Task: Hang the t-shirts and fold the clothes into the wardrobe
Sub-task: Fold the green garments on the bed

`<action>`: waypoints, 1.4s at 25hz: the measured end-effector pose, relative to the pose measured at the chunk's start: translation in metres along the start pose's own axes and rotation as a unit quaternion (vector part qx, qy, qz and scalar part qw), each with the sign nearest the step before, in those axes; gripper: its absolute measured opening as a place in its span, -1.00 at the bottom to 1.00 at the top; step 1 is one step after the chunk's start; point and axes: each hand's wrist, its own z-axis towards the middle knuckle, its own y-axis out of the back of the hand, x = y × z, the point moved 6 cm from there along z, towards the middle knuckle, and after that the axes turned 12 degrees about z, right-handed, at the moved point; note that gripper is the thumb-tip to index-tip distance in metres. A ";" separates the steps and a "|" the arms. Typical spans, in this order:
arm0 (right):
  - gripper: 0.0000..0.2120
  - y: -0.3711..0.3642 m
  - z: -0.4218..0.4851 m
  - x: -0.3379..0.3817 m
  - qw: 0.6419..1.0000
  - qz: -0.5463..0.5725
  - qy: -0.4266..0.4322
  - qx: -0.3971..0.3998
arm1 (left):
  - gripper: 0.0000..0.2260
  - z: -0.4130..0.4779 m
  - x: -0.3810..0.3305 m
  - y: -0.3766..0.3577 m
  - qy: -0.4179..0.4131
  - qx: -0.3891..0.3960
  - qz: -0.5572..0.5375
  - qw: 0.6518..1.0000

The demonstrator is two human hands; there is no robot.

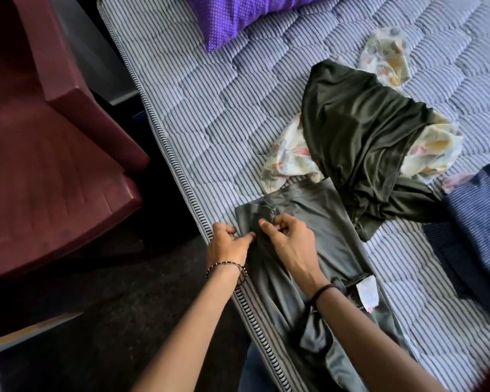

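Observation:
A grey-green garment lies stretched along the near edge of the striped mattress, its white label showing near my right wrist. My left hand pinches the garment's left edge by the mattress piping. Beside it, my right hand grips a fold of the same cloth. A crumpled dark olive garment lies farther back on a pale floral cloth. At the right edge rests a dark blue striped garment.
A purple dotted pillow sits at the head of the mattress. A maroon plastic chair stands close to the left of the bed, over a dark floor.

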 end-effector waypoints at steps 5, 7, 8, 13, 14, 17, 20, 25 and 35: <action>-0.74 -0.007 -0.004 0.017 0.997 0.070 0.036 -0.024 | -0.86 -0.001 -0.005 0.018 -0.077 -0.029 -0.090 0.993; -0.81 -0.007 -0.010 0.027 0.992 0.104 0.060 -0.040 | -0.85 -0.006 -0.005 0.014 -0.045 0.013 -0.152 0.987; -0.84 -0.007 -0.014 0.032 0.990 0.108 0.077 -0.049 | -0.81 -0.004 -0.006 0.009 -0.019 0.040 -0.173 0.984; -0.86 -0.030 -0.028 0.043 0.980 0.164 0.076 0.086 | -0.32 0.003 -0.012 -0.011 0.055 0.163 -0.367 0.914; -0.86 -0.032 -0.030 0.043 0.977 0.167 0.076 0.110 | -0.25 0.006 -0.011 -0.012 0.072 0.174 -0.394 0.900; -0.88 -0.027 -0.031 0.040 0.972 0.183 0.084 0.124 | -0.25 0.003 -0.017 -0.006 0.050 0.154 -0.381 0.910; -0.90 -0.012 -0.026 0.037 0.979 0.167 0.088 0.081 | -0.38 0.009 -0.019 0.000 -0.018 0.096 -0.276 0.956; -0.90 0.043 0.011 0.017 0.980 -0.038 0.152 -0.125 | -0.66 0.021 -0.020 0.016 -0.126 0.031 -0.046 0.991; -0.71 0.072 0.057 0.000 0.988 -0.097 0.019 -0.118 | -0.74 0.022 -0.013 0.015 -0.148 0.084 -0.182 0.968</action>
